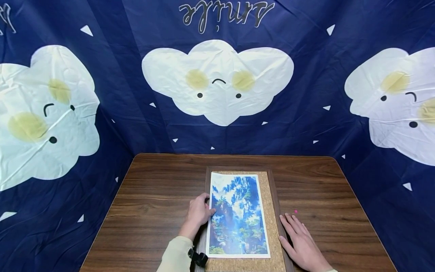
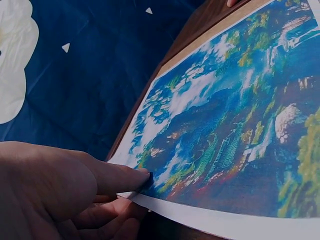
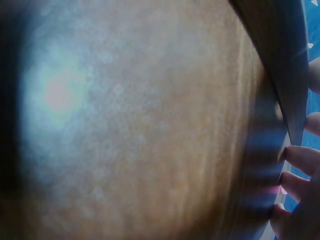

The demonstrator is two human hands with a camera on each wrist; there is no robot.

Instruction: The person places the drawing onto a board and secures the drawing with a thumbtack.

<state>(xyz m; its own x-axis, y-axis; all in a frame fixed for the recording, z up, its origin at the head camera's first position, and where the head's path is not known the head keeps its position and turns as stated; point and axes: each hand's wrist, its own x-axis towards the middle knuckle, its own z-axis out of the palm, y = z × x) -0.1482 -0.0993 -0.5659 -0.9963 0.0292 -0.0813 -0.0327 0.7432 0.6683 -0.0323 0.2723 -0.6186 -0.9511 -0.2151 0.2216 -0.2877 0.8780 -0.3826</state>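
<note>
A printed landscape picture [image 1: 238,215] of blue mountains and green trees lies over a wood-framed cork board [image 1: 273,226]. My left hand [image 1: 198,211] pinches the picture's left edge in the head view. In the left wrist view, the thumb of that left hand [image 2: 55,187] presses on the print [image 2: 235,125] while the other fingers curl below its edge. Flat beside the board's right frame, my right hand [image 1: 300,241] has its fingers extended, with the thumb at the frame. The right wrist view catches the fingertips of the right hand [image 3: 300,185] along its right side.
The board rests on a brown wooden table [image 1: 153,196]. A tiny pink piece [image 1: 296,211] lies just beyond the right fingertips. Around the table hangs a dark blue curtain [image 1: 136,113] with white cloud faces. A black wrist camera [image 1: 198,258] sits on the left sleeve.
</note>
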